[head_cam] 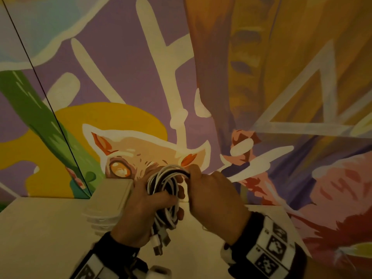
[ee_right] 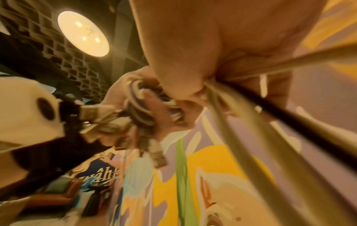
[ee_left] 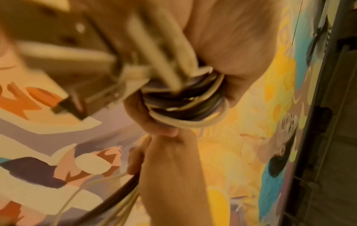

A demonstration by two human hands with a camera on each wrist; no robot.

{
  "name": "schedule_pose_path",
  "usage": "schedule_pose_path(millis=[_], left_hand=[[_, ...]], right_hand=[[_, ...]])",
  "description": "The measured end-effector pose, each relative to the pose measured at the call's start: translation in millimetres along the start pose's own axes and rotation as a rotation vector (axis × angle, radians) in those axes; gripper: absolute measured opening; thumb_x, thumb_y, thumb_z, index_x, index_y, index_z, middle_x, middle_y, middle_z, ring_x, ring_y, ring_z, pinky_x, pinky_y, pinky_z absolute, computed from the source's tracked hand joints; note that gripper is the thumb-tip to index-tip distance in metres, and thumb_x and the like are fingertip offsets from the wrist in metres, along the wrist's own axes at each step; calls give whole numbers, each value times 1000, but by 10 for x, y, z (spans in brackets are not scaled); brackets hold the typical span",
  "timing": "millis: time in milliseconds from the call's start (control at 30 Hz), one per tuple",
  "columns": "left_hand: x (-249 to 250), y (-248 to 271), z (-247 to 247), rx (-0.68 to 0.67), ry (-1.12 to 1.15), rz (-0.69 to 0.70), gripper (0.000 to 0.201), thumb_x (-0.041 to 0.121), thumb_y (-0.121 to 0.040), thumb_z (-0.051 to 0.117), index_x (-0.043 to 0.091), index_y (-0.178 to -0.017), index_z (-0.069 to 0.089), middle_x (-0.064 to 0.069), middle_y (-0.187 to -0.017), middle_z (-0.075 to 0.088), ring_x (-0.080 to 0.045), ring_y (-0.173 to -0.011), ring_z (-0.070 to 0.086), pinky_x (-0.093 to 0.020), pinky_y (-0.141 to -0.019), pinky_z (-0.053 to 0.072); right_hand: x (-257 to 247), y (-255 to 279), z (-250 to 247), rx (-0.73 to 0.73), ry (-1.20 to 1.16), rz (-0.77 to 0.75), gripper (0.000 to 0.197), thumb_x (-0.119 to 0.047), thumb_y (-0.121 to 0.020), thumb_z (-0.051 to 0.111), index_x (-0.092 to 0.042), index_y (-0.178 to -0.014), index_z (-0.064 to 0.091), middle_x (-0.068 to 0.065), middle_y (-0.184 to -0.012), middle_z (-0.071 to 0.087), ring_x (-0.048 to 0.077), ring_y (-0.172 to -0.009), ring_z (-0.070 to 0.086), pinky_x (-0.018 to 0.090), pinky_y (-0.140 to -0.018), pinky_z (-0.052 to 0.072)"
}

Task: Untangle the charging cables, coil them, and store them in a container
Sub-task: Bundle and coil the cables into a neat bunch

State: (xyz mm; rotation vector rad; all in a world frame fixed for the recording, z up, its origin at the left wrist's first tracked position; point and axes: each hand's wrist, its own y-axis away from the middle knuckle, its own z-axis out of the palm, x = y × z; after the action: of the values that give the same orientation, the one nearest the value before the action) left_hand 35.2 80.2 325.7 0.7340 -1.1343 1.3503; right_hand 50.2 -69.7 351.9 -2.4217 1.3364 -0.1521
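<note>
One bundle of cables [head_cam: 165,190], white and black strands mixed, too tangled to count singly; two hands; one pale container [head_cam: 112,195].

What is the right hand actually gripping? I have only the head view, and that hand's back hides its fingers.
Observer: The right wrist view shows the right hand pinching several pale cables plus one black cable.
Operator: And the bundle's underside?
Observer: From the left wrist view, the coil sits against the left hand, with black turns stacked between pale ones.
Operator: Why is it so dim?
Observer: I cannot say, but the right wrist view shows a round ceiling lamp lit overhead.
</note>
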Motion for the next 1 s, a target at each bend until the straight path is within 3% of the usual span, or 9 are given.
schedule_pose_path(millis=[100,233,300,400,533,633,733,867,1000], left_hand=[[-112,-1,79,128,-9,57,67,20,-57,71,10,-121,56,-22,-101,64,-35,-81,68,-38,-62,58],[-117,-26,62,185,-92,143,55,25,-60,71,22,-114,64,-14,-104,67,-34,-97,66,-47,-82,56],[-104,-41,57,178,-110,167,45,27,-61,73,22,-105,67,-9,-106,70,-28,-102,66,-42,-86,56],[-136,-60,71,139,-109,190,47,25,-62,79,15,-106,64,-17,-111,66,-31,-107,63,-46,-93,51],[-165,-64,59,45,-122,200,64,37,-60,88,13,-112,59,-24,-115,60,-35,-113,59,-48,-98,46],[-194,-49,56,-26,-146,193,62,32,-64,85,9,-113,56,-16,-109,64,-33,-111,60,-43,-96,48],[-207,-79,60,60,-113,195,51,20,-64,78,2,-107,56,-18,-101,64,-34,-101,63,-45,-89,53],[-126,-87,-48,145,215,89,60,23,-51,90,7,-101,62,-13,-86,69,-29,-85,69,-36,-73,59],[-100,-68,-136,109,330,64,74,28,-51,93,15,-117,61,-15,-92,66,-30,-87,68,-43,-76,59]], right_hand=[[-70,-5,22,-66,66,13,30,-35,-71,77,-13,-82,60,-2,-45,43,15,-34,35,26,-49,35],[-124,21,93,-92,128,-15,19,-27,-92,54,-9,-99,54,3,-60,43,14,-44,23,34,-65,28],[-140,55,122,-93,150,-29,14,-27,-79,70,-16,-80,61,2,-57,48,14,-43,21,34,-58,37],[-144,60,133,-45,90,-26,20,-27,-63,81,-19,-61,62,-1,-51,55,14,-36,33,28,-48,40],[-79,51,97,49,-150,46,15,-24,-65,66,-11,-61,60,-5,-44,37,20,-39,50,35,-52,44],[-72,25,132,9,-68,64,15,-20,-72,73,-14,-70,60,1,-54,51,26,-52,58,39,-61,43],[-92,17,148,-28,-29,29,14,-24,-87,56,-11,-87,62,6,-66,61,19,-51,44,35,-59,39],[113,55,-44,-367,-407,77,47,-39,-87,61,-27,-127,41,-5,-108,59,12,-84,59,28,-72,51],[69,193,-59,78,-689,55,35,-49,-74,73,-43,-103,54,-25,-108,52,1,-99,53,14,-78,46]])
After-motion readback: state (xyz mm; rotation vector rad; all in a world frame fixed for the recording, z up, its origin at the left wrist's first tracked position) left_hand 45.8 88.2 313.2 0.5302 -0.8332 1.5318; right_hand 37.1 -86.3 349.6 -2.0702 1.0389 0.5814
